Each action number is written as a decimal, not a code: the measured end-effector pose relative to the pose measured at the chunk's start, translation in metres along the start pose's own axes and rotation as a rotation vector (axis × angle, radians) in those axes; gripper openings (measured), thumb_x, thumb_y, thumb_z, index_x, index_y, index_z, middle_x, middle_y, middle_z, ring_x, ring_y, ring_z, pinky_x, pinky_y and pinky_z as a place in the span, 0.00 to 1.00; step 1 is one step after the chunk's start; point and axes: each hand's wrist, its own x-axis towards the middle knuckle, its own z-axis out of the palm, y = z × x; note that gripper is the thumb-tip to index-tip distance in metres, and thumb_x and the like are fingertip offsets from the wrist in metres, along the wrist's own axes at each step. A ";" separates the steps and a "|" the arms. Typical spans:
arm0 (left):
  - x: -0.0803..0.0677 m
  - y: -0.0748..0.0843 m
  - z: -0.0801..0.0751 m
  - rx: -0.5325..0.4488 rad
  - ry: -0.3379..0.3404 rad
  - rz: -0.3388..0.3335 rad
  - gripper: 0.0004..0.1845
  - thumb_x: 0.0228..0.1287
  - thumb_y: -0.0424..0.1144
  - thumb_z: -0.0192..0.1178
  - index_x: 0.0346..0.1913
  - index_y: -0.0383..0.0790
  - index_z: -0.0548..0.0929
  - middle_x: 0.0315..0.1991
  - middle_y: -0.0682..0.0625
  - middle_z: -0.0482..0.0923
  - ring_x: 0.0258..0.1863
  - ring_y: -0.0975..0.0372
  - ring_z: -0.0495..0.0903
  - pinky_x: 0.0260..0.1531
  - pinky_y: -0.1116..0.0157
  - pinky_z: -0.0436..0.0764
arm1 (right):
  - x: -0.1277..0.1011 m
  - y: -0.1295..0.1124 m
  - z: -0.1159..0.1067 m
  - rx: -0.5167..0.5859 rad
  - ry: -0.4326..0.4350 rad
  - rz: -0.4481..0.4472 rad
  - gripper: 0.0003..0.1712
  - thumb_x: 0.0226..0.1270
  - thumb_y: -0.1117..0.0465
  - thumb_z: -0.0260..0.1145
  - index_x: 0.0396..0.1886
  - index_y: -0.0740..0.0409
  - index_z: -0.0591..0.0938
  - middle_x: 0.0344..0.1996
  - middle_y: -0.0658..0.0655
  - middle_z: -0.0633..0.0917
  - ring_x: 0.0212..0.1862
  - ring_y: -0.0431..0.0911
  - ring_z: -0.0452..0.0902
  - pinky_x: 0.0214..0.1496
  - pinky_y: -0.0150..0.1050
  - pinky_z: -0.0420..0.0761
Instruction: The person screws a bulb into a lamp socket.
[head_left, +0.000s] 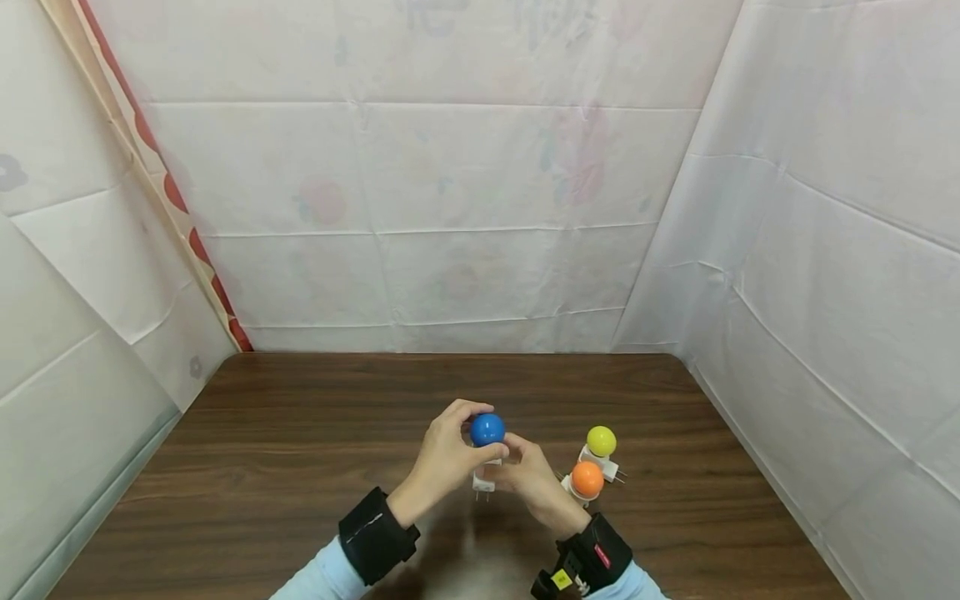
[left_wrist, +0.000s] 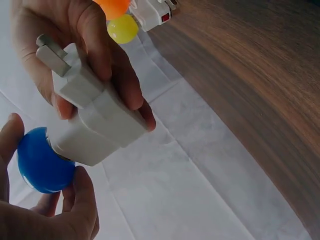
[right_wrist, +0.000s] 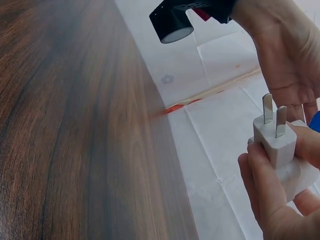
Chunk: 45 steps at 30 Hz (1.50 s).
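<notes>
Both hands are raised over the table, working on one lamp together. My left hand pinches a round blue bulb between thumb and fingertips. Just to its right, my right hand grips the body of a white plug-in lamp socket. Two flat metal prongs stick out of the socket's end away from the bulb. In the left wrist view, the bulb's base meets the socket's mouth, with a thin strip of metal showing between them. How deep the base sits inside is hidden.
To the right of my right hand, an orange bulb and a yellow bulb sit on white plug-in sockets on the dark wood table. White sheeting hangs behind the table and along both sides.
</notes>
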 end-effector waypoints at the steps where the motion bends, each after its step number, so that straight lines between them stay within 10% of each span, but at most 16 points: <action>1: 0.000 0.000 0.000 0.000 0.000 0.000 0.27 0.46 0.45 0.71 0.50 0.39 0.78 0.44 0.49 0.75 0.42 0.60 0.77 0.40 0.65 0.80 | 0.000 0.000 0.000 0.005 -0.002 0.000 0.33 0.56 0.58 0.68 0.62 0.60 0.69 0.59 0.62 0.71 0.49 0.46 0.75 0.51 0.46 0.78; 15: 0.010 -0.015 -0.017 -0.159 -0.374 0.087 0.22 0.59 0.33 0.61 0.58 0.36 0.72 0.55 0.40 0.73 0.52 0.52 0.75 0.50 0.59 0.77 | -0.001 0.001 0.002 0.042 -0.044 -0.002 0.31 0.56 0.62 0.67 0.60 0.62 0.71 0.56 0.62 0.73 0.48 0.46 0.77 0.49 0.44 0.79; 24: 0.009 -0.016 -0.017 -0.213 -0.414 0.085 0.23 0.62 0.32 0.57 0.60 0.35 0.70 0.58 0.38 0.70 0.55 0.48 0.72 0.54 0.56 0.74 | 0.000 0.003 0.001 0.042 -0.070 0.003 0.32 0.56 0.60 0.68 0.60 0.63 0.70 0.56 0.63 0.73 0.48 0.46 0.77 0.49 0.43 0.79; 29: 0.008 -0.015 -0.013 -0.200 -0.342 0.050 0.26 0.59 0.36 0.62 0.61 0.38 0.69 0.59 0.39 0.69 0.54 0.50 0.74 0.51 0.58 0.77 | 0.001 0.005 0.000 0.027 -0.046 0.007 0.32 0.54 0.59 0.69 0.60 0.61 0.71 0.57 0.63 0.71 0.49 0.46 0.76 0.49 0.44 0.79; 37: -0.001 -0.010 -0.003 -0.124 -0.003 -0.015 0.26 0.48 0.45 0.70 0.52 0.44 0.77 0.48 0.49 0.77 0.46 0.59 0.79 0.44 0.64 0.80 | 0.001 0.005 0.002 0.017 -0.008 0.007 0.33 0.53 0.58 0.70 0.60 0.61 0.71 0.55 0.63 0.73 0.46 0.46 0.77 0.49 0.45 0.79; 45: -0.007 -0.005 0.001 -0.017 0.076 0.007 0.26 0.44 0.45 0.72 0.48 0.41 0.79 0.44 0.49 0.77 0.43 0.59 0.78 0.40 0.61 0.81 | 0.002 0.003 0.006 -0.003 0.011 0.005 0.33 0.53 0.58 0.70 0.59 0.61 0.72 0.56 0.63 0.73 0.49 0.47 0.76 0.50 0.46 0.79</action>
